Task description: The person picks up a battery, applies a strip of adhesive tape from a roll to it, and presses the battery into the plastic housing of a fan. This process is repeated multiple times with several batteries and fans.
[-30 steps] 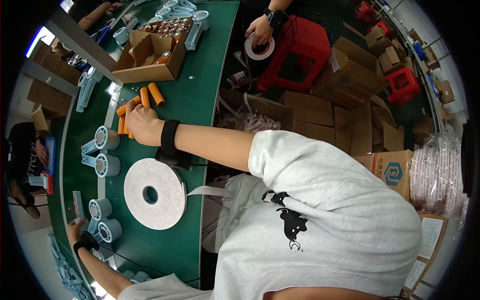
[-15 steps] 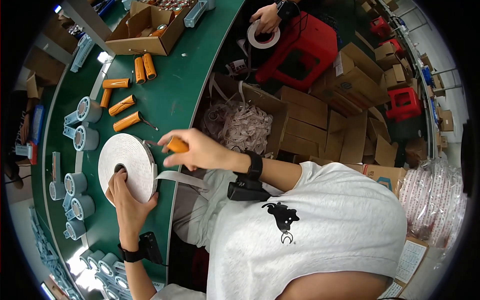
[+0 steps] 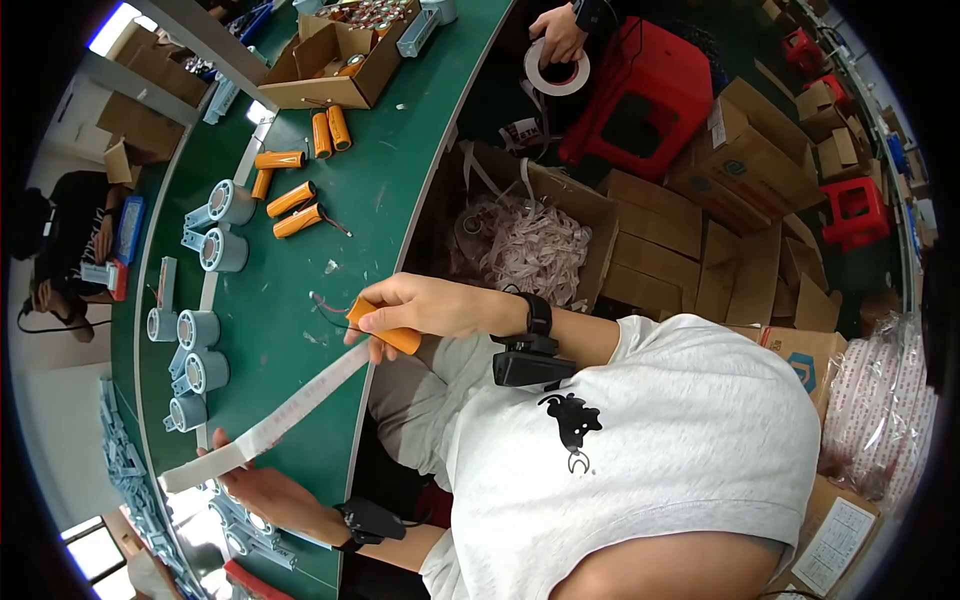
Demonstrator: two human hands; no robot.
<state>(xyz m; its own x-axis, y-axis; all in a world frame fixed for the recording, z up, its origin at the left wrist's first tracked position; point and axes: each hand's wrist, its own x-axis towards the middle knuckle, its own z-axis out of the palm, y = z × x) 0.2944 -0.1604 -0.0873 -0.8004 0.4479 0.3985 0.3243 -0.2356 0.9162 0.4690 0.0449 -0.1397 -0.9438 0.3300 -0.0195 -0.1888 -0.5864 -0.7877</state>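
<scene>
one orange battery (image 3: 400, 340): pinched between thumb and fingers of the right hand (image 3: 425, 305), at the near edge of the tabletop (image 3: 380, 215)
battery lead (image 3: 330, 304): thin, reaching out to the left of the right hand, a pale connector at its tip
white band (image 3: 300, 402): tape-like, faintly marked, slanting from just under the right hand's fingertips down to the left hand (image 3: 272, 490) and past it
left hand: below and left of the right hand, fingers parted against the band; firmness of grip, cannot tell
loose orange batteries (image 3: 297, 221): six, lying on the tabletop above and left of the right hand, well apart from it
blue-grey housings (image 3: 229, 203): several, round-ended, left of the right hand and above the left hand; more lie beside the left hand, partly hidden
cardboard box (image 3: 320, 95): open, beyond the loose batteries as seen from the right hand; contents too small to tell
crumpled pale strips (image 3: 540, 250): heaped in an open carton, above and right of the right hand
co-worker's hand (image 3: 560, 35): well above the right hand, fingers on a white roll (image 3: 533, 72), near a red stool (image 3: 670, 70)
</scene>
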